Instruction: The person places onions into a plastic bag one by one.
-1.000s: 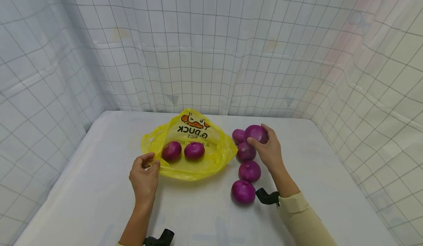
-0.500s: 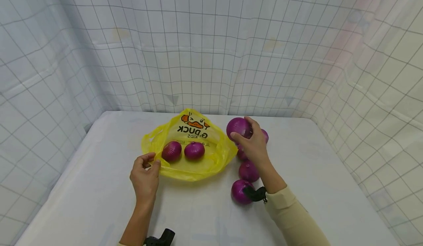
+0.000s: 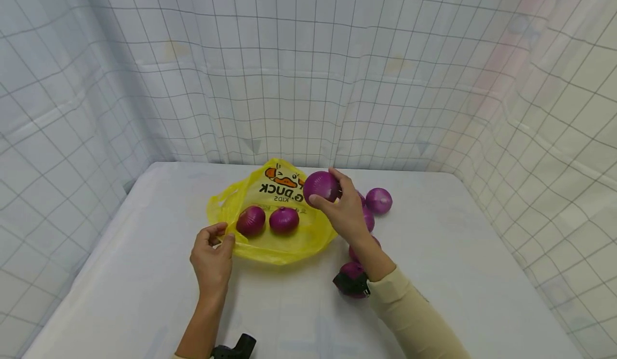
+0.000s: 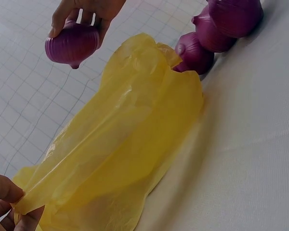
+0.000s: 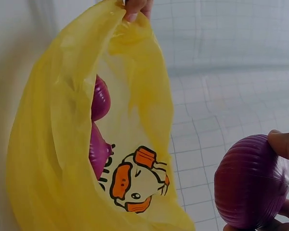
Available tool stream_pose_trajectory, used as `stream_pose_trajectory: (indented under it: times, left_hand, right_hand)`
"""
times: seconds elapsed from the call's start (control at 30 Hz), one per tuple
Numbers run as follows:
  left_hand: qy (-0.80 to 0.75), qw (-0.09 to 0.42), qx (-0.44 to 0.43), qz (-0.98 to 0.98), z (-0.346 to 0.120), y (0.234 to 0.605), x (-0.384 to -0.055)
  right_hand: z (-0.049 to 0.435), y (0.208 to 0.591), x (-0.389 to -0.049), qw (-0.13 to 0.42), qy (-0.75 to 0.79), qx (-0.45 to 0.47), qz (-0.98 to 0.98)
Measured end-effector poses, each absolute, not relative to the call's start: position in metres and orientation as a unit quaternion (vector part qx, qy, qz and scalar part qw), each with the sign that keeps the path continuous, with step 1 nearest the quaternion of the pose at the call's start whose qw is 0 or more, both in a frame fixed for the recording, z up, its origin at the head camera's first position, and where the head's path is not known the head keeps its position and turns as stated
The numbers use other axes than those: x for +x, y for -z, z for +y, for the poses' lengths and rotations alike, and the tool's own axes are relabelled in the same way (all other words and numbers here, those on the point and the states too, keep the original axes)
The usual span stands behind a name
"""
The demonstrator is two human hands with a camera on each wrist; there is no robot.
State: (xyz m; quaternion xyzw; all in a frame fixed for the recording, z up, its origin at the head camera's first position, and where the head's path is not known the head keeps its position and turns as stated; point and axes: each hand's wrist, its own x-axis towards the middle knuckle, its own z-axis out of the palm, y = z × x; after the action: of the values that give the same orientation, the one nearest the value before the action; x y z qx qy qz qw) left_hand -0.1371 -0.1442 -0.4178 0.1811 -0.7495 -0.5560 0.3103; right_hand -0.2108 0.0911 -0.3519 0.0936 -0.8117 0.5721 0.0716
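Observation:
A yellow plastic bag (image 3: 284, 254) printed with a duck lies open on the white table, and two purple onions (image 3: 284, 220) sit inside it. My left hand (image 3: 212, 262) pinches the bag's near left rim between thumb and fingers. In the right hand (image 3: 346, 209) is another purple onion (image 3: 321, 188), gripped from its right side. It hangs above the bag's right side, overlapping the printed duck in the head view. The right wrist view shows the held onion (image 5: 250, 183) beside the bag's mouth, apart from the plastic.
Several more purple onions stand in a row right of the bag, partly hidden by the right hand and forearm; the farthest onion (image 3: 378, 201) shows fully. A dark wrist camera (image 3: 352, 283) overlaps the nearest one. White gridded curtains (image 3: 308, 80) surround the white table (image 3: 144, 252).
My right hand has carried the onion leftward from over the row to above the bag. An onion at the far right of the row has come into view. The left hand stays on the rim.

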Motion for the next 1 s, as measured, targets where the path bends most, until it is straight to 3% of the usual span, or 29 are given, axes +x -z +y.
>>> stream_pose_trajectory:
  times: [1.0]
  left_hand:
    - [0.567, 0.307, 0.184, -0.742, -0.145, 0.417, -0.136]
  right_hand:
    - [0.016, 0.387, -0.202, -0.006, -0.496, 0.140, -0.857]
